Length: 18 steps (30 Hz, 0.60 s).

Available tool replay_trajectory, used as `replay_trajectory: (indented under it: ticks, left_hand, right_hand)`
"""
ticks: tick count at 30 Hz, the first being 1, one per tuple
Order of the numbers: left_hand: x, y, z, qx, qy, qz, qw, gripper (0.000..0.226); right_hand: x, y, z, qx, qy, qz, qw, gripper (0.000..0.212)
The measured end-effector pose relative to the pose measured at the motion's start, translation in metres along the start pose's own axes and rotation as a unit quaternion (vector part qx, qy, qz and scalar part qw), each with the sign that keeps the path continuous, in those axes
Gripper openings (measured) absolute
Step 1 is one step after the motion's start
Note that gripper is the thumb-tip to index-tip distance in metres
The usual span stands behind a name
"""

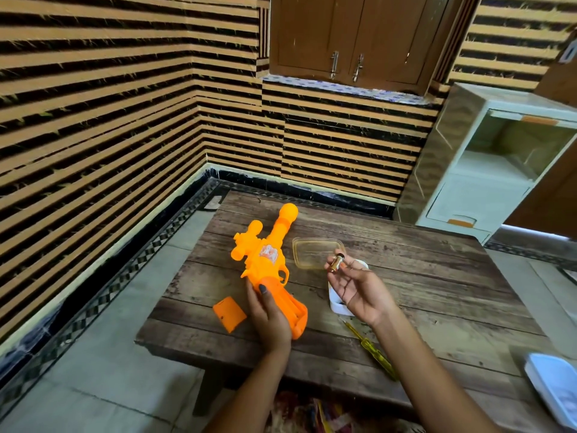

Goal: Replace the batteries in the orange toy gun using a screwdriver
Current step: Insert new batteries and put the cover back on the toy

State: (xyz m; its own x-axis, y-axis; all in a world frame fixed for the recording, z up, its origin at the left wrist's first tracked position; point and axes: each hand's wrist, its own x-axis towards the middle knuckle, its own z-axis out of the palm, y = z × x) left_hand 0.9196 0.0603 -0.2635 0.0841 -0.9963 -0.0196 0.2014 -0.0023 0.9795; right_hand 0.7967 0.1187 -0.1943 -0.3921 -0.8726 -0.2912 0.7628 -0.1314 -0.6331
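The orange toy gun [268,254] lies on the wooden table [421,285], barrel pointing away from me. My left hand [267,314] grips its handle near the open battery bay. Its orange battery cover [229,314] lies loose on the table just left of that hand. My right hand [359,287] is raised above the table, pinching a gold-coloured battery [337,262] between thumb and fingers. A yellow-handled screwdriver [371,350] rests on the table under my right forearm.
A clear plastic lid or tray [312,250] sits behind the battery. A small white container [338,303] is partly hidden under my right hand. A white and blue box [552,389] sits at the table's right edge. A white drawer cabinet [487,170] stands beyond the table.
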Motion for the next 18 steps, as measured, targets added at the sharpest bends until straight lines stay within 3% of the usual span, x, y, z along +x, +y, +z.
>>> replay_trajectory:
  ticks: [3, 5, 7, 11, 15, 18]
  left_hand:
    - [0.002, -0.007, 0.001, 0.003, 0.002, 0.027, 1.0, 0.043]
    - [0.003, -0.008, 0.001, 0.002, 0.005, 0.03, 1.0, 0.042]
    - [0.002, -0.007, 0.001, 0.002, 0.001, 0.036, 0.999, 0.042]
    - [0.001, -0.006, 0.001, 0.001, -0.009, 0.043, 0.999, 0.042]
    - [0.0, -0.005, 0.0, -0.001, -0.006, 0.047, 0.999, 0.042]
    - [0.001, -0.006, 0.001, -0.003, -0.009, 0.053, 0.999, 0.041]
  right_hand:
    - [-0.004, 0.012, 0.007, -0.076, 0.028, -0.018, 0.997, 0.028]
    - [-0.005, 0.021, 0.011, -0.191, 0.044, -0.063, 0.979, 0.025]
    - [-0.004, 0.032, 0.012, -0.338, 0.033, -0.112, 0.934, 0.024]
    - [-0.005, 0.051, 0.015, -0.562, 0.022, -0.162, 0.811, 0.027]
    - [-0.004, 0.058, 0.022, -0.653, 0.017, -0.22, 0.725, 0.036]
    - [-0.001, 0.058, 0.025, -0.71, -0.012, -0.214, 0.671, 0.018]
